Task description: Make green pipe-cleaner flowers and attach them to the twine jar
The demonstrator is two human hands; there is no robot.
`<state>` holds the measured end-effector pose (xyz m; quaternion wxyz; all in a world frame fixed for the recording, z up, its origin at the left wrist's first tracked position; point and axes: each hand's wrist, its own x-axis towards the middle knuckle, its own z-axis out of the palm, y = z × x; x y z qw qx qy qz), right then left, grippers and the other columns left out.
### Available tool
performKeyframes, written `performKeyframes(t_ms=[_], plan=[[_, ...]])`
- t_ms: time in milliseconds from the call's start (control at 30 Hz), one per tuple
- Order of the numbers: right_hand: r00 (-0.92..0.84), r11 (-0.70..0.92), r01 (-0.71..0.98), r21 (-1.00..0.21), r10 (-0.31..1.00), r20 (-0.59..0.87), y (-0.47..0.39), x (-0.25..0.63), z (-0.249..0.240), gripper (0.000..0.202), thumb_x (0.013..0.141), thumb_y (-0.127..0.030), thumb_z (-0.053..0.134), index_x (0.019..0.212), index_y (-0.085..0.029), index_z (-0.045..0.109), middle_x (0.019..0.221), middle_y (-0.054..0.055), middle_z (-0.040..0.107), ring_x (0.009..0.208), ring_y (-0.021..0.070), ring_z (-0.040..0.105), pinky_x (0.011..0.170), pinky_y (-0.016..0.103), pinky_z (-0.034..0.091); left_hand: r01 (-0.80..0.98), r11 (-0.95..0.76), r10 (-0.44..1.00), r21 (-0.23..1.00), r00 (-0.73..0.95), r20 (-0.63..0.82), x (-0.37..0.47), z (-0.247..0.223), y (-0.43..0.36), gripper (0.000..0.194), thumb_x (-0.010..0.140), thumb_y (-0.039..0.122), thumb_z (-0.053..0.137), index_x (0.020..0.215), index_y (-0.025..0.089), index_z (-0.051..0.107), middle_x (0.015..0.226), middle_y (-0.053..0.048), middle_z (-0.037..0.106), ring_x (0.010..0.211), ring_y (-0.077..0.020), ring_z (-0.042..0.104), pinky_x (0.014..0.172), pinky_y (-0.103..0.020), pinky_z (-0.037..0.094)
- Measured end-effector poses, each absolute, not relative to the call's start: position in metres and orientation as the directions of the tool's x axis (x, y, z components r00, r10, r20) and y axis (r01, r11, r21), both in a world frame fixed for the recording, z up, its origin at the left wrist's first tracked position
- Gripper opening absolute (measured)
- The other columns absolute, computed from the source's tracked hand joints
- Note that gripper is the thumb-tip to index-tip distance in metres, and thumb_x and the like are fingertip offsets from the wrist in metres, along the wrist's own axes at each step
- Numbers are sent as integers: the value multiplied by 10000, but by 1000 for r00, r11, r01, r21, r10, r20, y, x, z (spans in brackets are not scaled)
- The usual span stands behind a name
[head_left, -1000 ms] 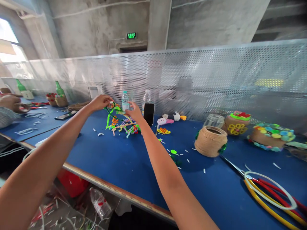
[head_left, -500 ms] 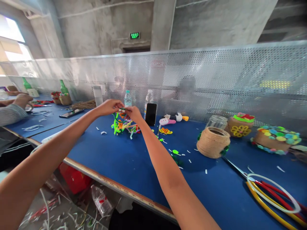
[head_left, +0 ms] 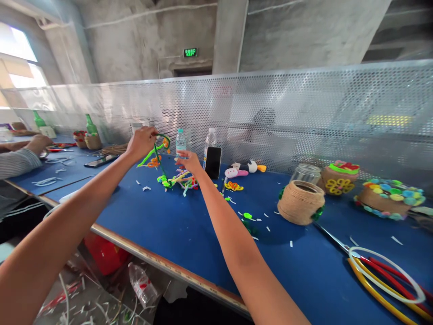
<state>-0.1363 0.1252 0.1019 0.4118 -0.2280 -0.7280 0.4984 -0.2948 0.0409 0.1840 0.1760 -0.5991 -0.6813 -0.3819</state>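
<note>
My left hand (head_left: 144,141) is raised over the table with its fingertips pinched on a dark green pipe cleaner (head_left: 159,158). This bends over and hangs down among a bright green pipe cleaner (head_left: 148,155) and orange looped pieces (head_left: 154,161). Below lies a tangle of mixed-colour pipe cleaners (head_left: 179,179). My right hand (head_left: 190,161) is above the right side of that tangle, fingers bent and apart. A tiny white spot shows at one fingertip; what it is, I cannot make out.
A phone (head_left: 213,162) leans upright by water bottles (head_left: 181,143). To the right stand a twine-wrapped jar (head_left: 300,202), a glass jar (head_left: 305,173) and decorated pots (head_left: 339,178). Scissors (head_left: 345,247) lie near the right edge. A co-worker's hand (head_left: 39,143) is far left.
My hands were close together over the tangle and are now apart. The left moved up and left, lifting the green pipe cleaner with orange pieces; the right shifted slightly right.
</note>
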Motion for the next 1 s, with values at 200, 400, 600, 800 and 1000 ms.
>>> performKeyframes(t_ms=[200, 400, 600, 800, 1000], plan=[[-468, 385, -76, -920, 801, 374, 122, -126, 117, 246, 912, -274, 553, 1121, -144, 562, 1054, 63, 615, 833, 165, 631, 699, 336, 550, 857, -29, 398, 515, -463, 792, -298, 218, 29, 250, 904, 312, 548, 1068, 124, 570, 1039, -71, 604, 908, -190, 604, 790, -387, 516], [-324, 516, -105, -850, 791, 519, 97, -72, 187, 199, 880, -208, 590, 1067, -142, 570, 944, 39, 611, 759, 133, 603, 649, 280, 525, 760, -302, 421, 575, -436, 796, -260, 242, 7, 125, 846, 84, 558, 969, 110, 561, 821, -2, 574, 664, -79, 569, 626, -289, 506], [-477, 569, -208, -795, 651, 590, 44, 37, 216, 319, 858, -393, 600, 1122, -217, 574, 1013, 34, 607, 962, 175, 588, 723, 275, 504, 583, -556, 652, 592, -136, 746, -169, 233, -18, 198, 769, -30, 605, 938, 70, 583, 695, 10, 556, 620, -73, 567, 605, -274, 530], [-470, 462, -354, -813, 664, 582, -2, 116, 167, 500, 765, -522, 649, 1203, -317, 522, 921, -8, 625, 801, 142, 616, 642, 252, 530, 466, -709, 685, 529, 278, 673, -65, 211, -13, 148, 728, 60, 676, 853, 128, 633, 653, 10, 601, 601, -106, 594, 528, -218, 482], [-47, 601, -320, -733, 762, 645, -6, 157, 132, 313, 795, -561, 580, 848, -255, 608, 651, -47, 576, 556, 80, 540, 477, 183, 425, 438, -801, 596, 408, 526, 607, 5, 197, -4, 85, 713, 174, 673, 780, 133, 640, 646, -3, 641, 617, -119, 597, 561, -221, 459]])
